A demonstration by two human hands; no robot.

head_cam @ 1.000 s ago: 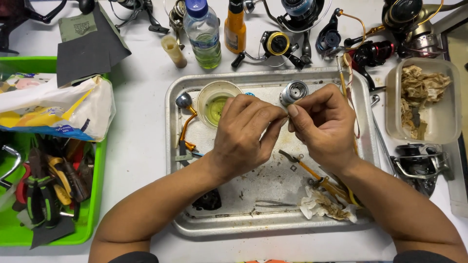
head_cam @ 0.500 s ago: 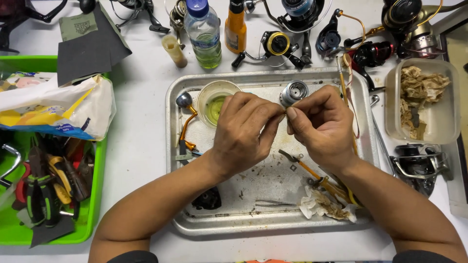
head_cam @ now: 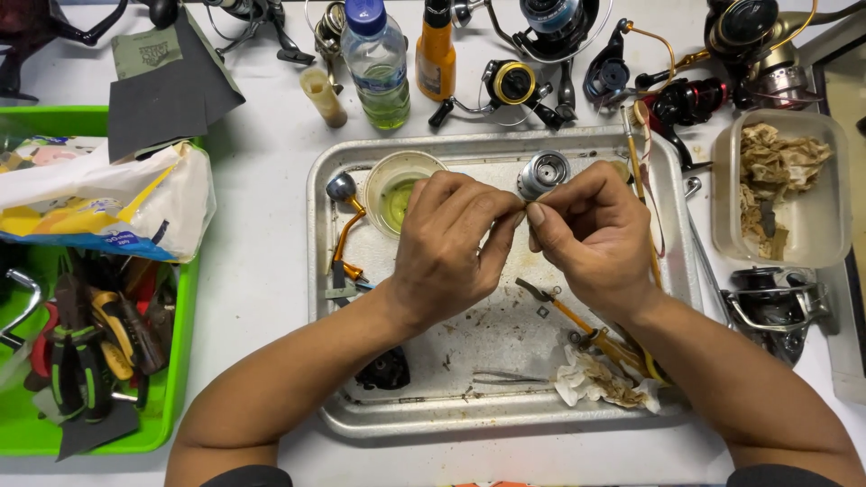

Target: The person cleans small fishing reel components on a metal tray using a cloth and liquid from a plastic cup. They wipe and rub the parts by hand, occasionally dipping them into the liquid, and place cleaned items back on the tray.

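White worktable (head_cam: 262,298) crowded with fishing reels (head_cam: 514,86), metal tray (head_cam: 317,271) central, green bin (head_cam: 171,397) at left, left hand (head_cam: 446,248) and right hand (head_cam: 591,234) met fingertip to fingertip, pinching something too small to tell.

The worktop (head_cam: 262,271) is white. In its middle lies a metal tray (head_cam: 317,298). At the left edge stands a green bin (head_cam: 171,397) with tools. Along the far edge stand a water bottle (head_cam: 377,68), an orange bottle (head_cam: 437,54) and several fishing reels (head_cam: 510,86). At the right edge there is a clear plastic box (head_cam: 731,216), and near it one more reel (head_cam: 776,307).
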